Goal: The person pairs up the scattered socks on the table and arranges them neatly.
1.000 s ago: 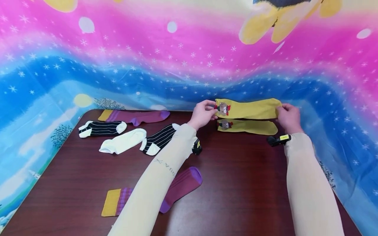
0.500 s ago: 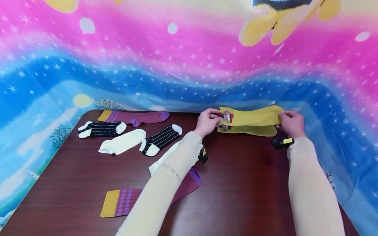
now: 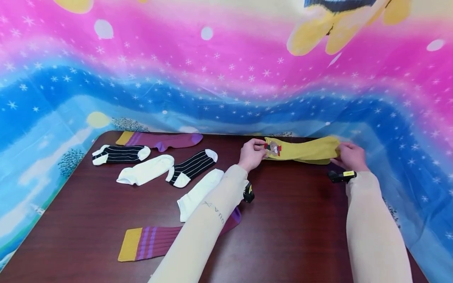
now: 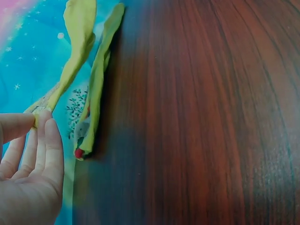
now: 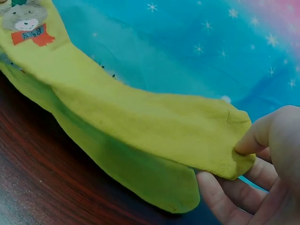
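Note:
Both hands hold a yellow sock point(image 3: 308, 149) with a bear picture near its cuff, stretched out sideways at the far right of the table. My left hand point(image 3: 252, 155) pinches the cuff end between thumb and fingers. At the toe end, my right hand point(image 3: 351, 156) pinches the tip, seen closely in the right wrist view. A matching yellow sock point(image 5: 154, 180) lies flat on the table just beneath, mostly covered in the head view. The left wrist view shows the held sock point(image 4: 77, 47) raised apart from the lower sock point(image 4: 96, 89).
Leftward on the dark wooden table point(image 3: 283, 236) lie a purple sock point(image 3: 170, 140), black striped socks point(image 3: 122, 154), and white socks point(image 3: 146, 169). Nearer, another purple sock point(image 3: 155, 241) is partly hidden by the left sleeve. A printed cloth point(image 3: 226, 106) hangs behind the table.
Both hands have come down toward the table and slightly right with the held sock. It now overlaps the other yellow sock, which showed separately below it a second ago.

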`<action>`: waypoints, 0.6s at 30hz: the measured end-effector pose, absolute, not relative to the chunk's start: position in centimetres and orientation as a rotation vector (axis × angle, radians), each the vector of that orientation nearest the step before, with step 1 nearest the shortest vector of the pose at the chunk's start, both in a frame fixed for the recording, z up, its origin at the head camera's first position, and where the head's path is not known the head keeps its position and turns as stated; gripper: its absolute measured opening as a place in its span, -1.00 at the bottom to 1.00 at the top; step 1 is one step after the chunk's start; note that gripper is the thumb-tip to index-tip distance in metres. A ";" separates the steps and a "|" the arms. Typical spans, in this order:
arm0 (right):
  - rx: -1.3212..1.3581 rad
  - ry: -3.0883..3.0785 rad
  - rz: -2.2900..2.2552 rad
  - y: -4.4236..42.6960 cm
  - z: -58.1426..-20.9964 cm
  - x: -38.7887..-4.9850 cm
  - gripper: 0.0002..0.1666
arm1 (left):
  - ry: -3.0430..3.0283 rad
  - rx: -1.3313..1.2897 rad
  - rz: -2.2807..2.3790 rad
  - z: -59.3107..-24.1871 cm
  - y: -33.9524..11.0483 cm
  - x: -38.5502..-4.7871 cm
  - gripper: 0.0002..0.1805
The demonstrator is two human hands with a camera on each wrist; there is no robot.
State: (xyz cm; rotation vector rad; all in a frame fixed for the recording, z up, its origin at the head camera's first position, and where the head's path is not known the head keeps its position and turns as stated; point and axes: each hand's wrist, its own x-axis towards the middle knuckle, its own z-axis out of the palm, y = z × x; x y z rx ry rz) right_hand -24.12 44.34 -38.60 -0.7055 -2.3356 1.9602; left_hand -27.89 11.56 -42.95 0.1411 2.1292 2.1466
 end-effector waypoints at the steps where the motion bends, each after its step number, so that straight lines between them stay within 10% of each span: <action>1: -0.707 -2.332 1.978 44.4 -38.6 -24.0 -0.41 | 2.132 0.127 2.145 -43.1 11.6 -27.9 -0.72; 10: -0.730 -2.113 2.159 44.1 -39.1 -23.7 -0.71 | 2.229 0.075 2.096 -43.1 11.7 -27.8 -0.73; 18: -0.683 -2.208 2.116 43.5 -39.7 -24.0 -0.29 | 2.379 0.210 1.781 -43.7 11.5 -28.0 -0.67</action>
